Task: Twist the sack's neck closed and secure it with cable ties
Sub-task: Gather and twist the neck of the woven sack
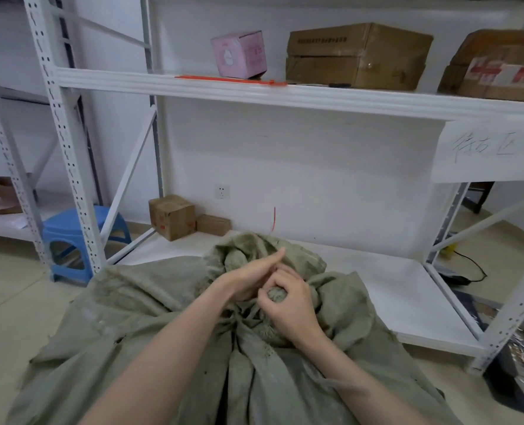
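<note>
Both forearms converge; right hand [292,306] grips sack neck [277,295], left hand [251,279] straight-fingered against it.

A white metal rack [254,90] with 2 shelves stands against a plain white wall [315,167] that has a socket [222,191]. The upper shelf holds a pink box [239,53] and a brown carton [355,55], and a handwritten paper sign [484,151] hangs from its edge. A small carton [171,216] sits on the lower shelf. A blue stool [70,237] stands on the pale tiled floor [9,296].
</note>
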